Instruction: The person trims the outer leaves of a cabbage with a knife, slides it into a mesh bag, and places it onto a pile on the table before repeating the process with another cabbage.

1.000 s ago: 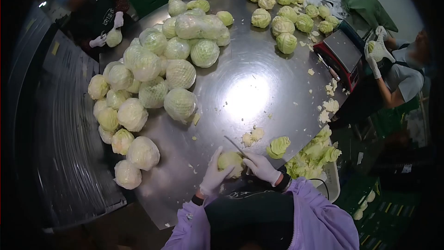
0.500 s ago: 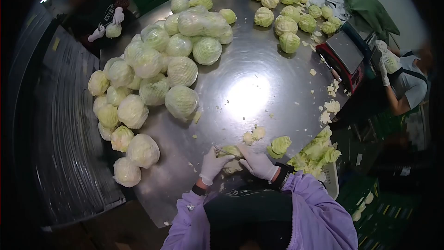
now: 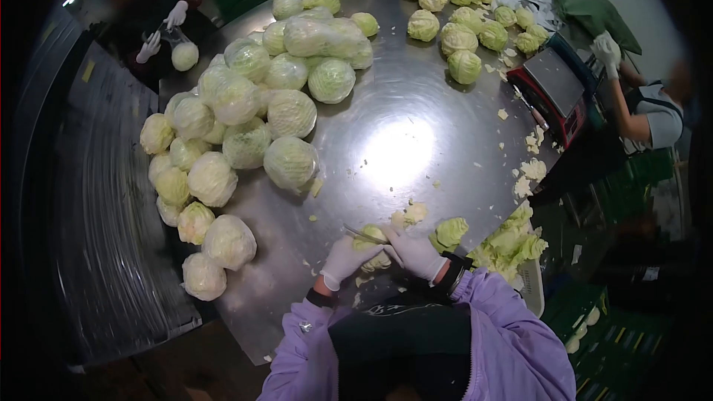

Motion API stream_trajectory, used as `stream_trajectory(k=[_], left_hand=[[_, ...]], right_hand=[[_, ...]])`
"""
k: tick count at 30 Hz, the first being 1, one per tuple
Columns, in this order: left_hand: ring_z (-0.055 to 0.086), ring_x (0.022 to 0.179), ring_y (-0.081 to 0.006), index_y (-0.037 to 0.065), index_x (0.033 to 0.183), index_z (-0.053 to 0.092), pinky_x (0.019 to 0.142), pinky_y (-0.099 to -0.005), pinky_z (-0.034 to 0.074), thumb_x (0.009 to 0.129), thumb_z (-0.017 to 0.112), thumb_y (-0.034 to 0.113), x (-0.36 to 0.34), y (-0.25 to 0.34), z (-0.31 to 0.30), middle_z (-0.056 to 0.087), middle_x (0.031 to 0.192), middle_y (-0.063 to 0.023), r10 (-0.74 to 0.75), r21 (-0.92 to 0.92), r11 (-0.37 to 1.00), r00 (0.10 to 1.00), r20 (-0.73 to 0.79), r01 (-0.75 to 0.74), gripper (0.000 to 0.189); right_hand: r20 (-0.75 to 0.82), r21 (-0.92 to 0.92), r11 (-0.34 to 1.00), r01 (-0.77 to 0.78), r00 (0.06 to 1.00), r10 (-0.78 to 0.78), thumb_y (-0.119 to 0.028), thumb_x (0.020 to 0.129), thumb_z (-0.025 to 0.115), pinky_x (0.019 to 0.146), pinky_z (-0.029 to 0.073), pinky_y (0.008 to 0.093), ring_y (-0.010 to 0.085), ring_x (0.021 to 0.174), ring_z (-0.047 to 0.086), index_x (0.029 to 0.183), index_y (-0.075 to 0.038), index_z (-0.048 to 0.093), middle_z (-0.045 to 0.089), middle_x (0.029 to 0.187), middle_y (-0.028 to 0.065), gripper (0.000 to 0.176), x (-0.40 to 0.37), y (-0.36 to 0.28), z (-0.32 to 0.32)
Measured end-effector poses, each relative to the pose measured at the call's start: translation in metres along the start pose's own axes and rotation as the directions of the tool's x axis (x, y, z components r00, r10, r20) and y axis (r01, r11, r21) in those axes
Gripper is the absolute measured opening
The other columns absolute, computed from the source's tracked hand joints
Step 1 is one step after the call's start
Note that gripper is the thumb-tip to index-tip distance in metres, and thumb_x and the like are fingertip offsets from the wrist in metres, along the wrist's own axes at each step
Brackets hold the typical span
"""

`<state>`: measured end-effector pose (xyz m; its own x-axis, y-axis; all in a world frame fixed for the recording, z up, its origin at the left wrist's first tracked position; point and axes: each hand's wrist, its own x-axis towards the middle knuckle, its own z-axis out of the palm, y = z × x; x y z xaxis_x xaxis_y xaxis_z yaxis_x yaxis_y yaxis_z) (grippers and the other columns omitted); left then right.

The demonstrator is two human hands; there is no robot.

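Note:
At the near edge of the metal table, my gloved left hand (image 3: 347, 260) is closed around the side of a small pale green cabbage (image 3: 369, 231). My gloved right hand (image 3: 416, 255) grips a knife (image 3: 359, 235), whose narrow blade lies across the top of the cabbage and points left. Both hands partly cover the cabbage, and the knife's handle is hidden in my right fingers. Just beyond them lie pale cut scraps (image 3: 409, 213). A loose green leaf piece (image 3: 451, 232) rests to the right of my right hand.
Wrapped cabbages (image 3: 290, 163) are heaped on the left of the table (image 3: 349, 141). Bare cabbages (image 3: 464, 67) stand at the back right, near a red scale (image 3: 551, 85). Trimmed leaves (image 3: 512, 245) overflow a white basket (image 3: 532, 289). Three co-workers stand around the table.
My hands and the cabbage have shifted slightly, with the knife still across it. At the left, a co-worker's cabbage now hangs in a bag. The right co-worker's hands have risen.

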<state>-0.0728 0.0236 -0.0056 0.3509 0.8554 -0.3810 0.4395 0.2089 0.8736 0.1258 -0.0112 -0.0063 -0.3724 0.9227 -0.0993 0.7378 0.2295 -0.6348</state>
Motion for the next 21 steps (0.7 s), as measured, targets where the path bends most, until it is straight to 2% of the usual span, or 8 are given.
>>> stream_trajectory(k=[4, 8, 11, 13, 16, 18, 19, 21], left_hand=[[0.066, 0.092, -0.0243, 0.001, 0.115, 0.059, 0.080, -0.0331, 0.050, 0.075, 0.076, 0.035, 0.004, -0.005, 0.002, 0.068, 0.099, -0.0164, 0.022, -0.003, 1.000, 1.000, 0.018, -0.022, 0.055], [0.064, 0.097, -0.0212, -0.001, 0.125, 0.052, 0.084, -0.0319, 0.049, 0.075, 0.077, 0.032, -0.007, 0.002, 0.001, 0.065, 0.106, -0.0141, 0.026, -0.125, 0.992, 0.998, 0.051, -0.019, 0.064], [0.054, 0.110, -0.0173, -0.002, 0.136, 0.040, 0.095, -0.0303, 0.044, 0.078, 0.076, 0.029, -0.015, -0.019, -0.008, 0.056, 0.122, -0.0118, 0.195, -0.201, 0.967, 0.967, 0.167, -0.160, 0.074], [0.052, 0.116, -0.0203, -0.001, 0.137, 0.039, 0.097, -0.0320, 0.042, 0.077, 0.077, 0.027, -0.026, -0.038, -0.010, 0.053, 0.127, -0.0158, 0.076, -0.401, 0.916, 0.992, 0.103, -0.028, 0.077], [0.049, 0.118, -0.0243, -0.001, 0.135, 0.040, 0.099, -0.0342, 0.039, 0.079, 0.076, 0.029, -0.036, -0.063, 0.001, 0.049, 0.128, -0.0177, 0.049, -0.221, 0.973, 0.997, -0.065, -0.062, 0.074], [0.049, 0.117, -0.0259, -0.002, 0.134, 0.040, 0.099, -0.0352, 0.039, 0.080, 0.074, 0.031, -0.035, -0.071, 0.007, 0.048, 0.127, -0.0182, 0.060, -0.209, 0.975, 0.993, -0.106, -0.081, 0.072], [0.049, 0.115, -0.0276, -0.002, 0.133, 0.041, 0.099, -0.0361, 0.039, 0.081, 0.073, 0.032, -0.031, -0.072, 0.009, 0.048, 0.125, -0.0188, 0.084, -0.191, 0.975, 0.986, -0.141, -0.111, 0.071], [0.049, 0.115, -0.0285, -0.002, 0.133, 0.042, 0.097, -0.0359, 0.040, 0.082, 0.071, 0.032, -0.025, -0.073, 0.005, 0.047, 0.125, -0.0192, 0.183, -0.017, 0.982, 0.971, -0.154, -0.188, 0.068]], right_hand=[[0.079, -0.064, 0.997, -0.043, 0.996, 0.048, -0.032, 0.095, 0.047, 0.059, 0.051, 0.0457, 0.0379, 0.072, 0.064, 0.125, -0.008, 0.046, 0.058, 0.111, 0.0226, 0.038, 0.011, 0.019, -0.005], [-0.106, 0.124, 0.992, -0.032, 0.993, 0.046, -0.032, 0.095, 0.046, 0.069, 0.049, 0.0469, 0.0401, 0.070, 0.060, 0.109, -0.008, 0.055, 0.062, 0.086, 0.0227, 0.028, 0.023, 0.055, 0.003], [0.046, 0.321, 0.930, -0.180, 0.984, 0.175, -0.029, 0.098, 0.048, 0.041, 0.044, 0.0278, 0.0150, 0.044, 0.054, 0.110, -0.004, 0.053, 0.059, 0.068, 0.0075, 0.028, 0.042, 0.095, 0.024], [0.066, 0.477, 0.841, -0.255, 0.965, 0.255, -0.030, 0.096, 0.051, 0.041, 0.044, 0.0278, 0.0146, 0.044, 0.054, 0.109, -0.003, 0.053, 0.059, 0.068, 0.0076, 0.029, 0.040, 0.068, 0.015], [0.066, 0.618, 0.697, -0.363, 0.908, 0.414, -0.031, 0.090, 0.063, 0.046, 0.046, 0.0268, 0.0133, 0.048, 0.056, 0.116, -0.003, 0.053, 0.059, 0.067, 0.0077, 0.040, 0.023, 0.013, 0.008], [0.051, 0.456, 0.841, -0.292, 0.952, 0.303, -0.038, 0.082, 0.069, 0.072, 0.051, 0.0373, 0.0263, 0.074, 0.061, 0.121, 0.000, 0.053, 0.062, 0.085, 0.0143, 0.057, 0.006, -0.002, 0.020], [0.047, 0.454, 0.841, -0.296, 0.950, 0.309, -0.038, 0.082, 0.069, 0.072, 0.051, 0.0373, 0.0263, 0.074, 0.061, 0.121, 0.000, 0.053, 0.062, 0.085, 0.0143, 0.057, 0.002, 0.002, 0.035], [-0.357, 0.234, 0.968, 0.092, 0.934, -0.003, -0.025, 0.084, 0.069, 0.056, 0.049, 0.0258, 0.0114, 0.058, 0.059, 0.128, -0.005, 0.050, 0.063, 0.084, 0.0075, 0.052, 0.000, 0.015, 0.059]])
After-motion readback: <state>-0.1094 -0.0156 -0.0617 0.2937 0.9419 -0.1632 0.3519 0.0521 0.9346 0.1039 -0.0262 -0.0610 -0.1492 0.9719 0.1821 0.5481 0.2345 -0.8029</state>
